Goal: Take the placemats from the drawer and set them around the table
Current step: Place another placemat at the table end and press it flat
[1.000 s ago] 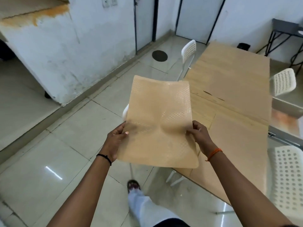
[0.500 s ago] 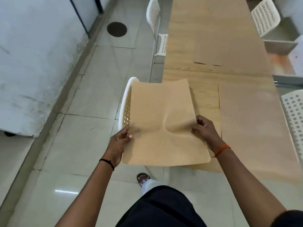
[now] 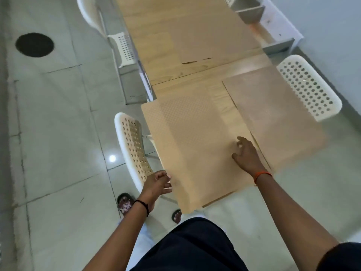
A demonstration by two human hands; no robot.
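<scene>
Standing at the near end of the long wooden table, I see my dark shorts and two sandalled feet on the pale tiled floor; my left hand, a black band on its wrist, hangs at the near-left edge of the tan placemat, its fingers loosely curled and, as far as the blur allows, gripping nothing; my right hand, an orange band on its wrist, rests with spread fingers at the mat's right edge, clasping nothing; the mat lies mostly on the table, its near-left corner overhanging the edge beside a white perforated chair; just to the right, with a strip of bare wood between, a second placemat lies flat; beyond it stands another white chair; farther up the table a third placemat lies flat, a third chair to its left; a dark round patch marks the floor at far left; a white open unit stands at far right.
</scene>
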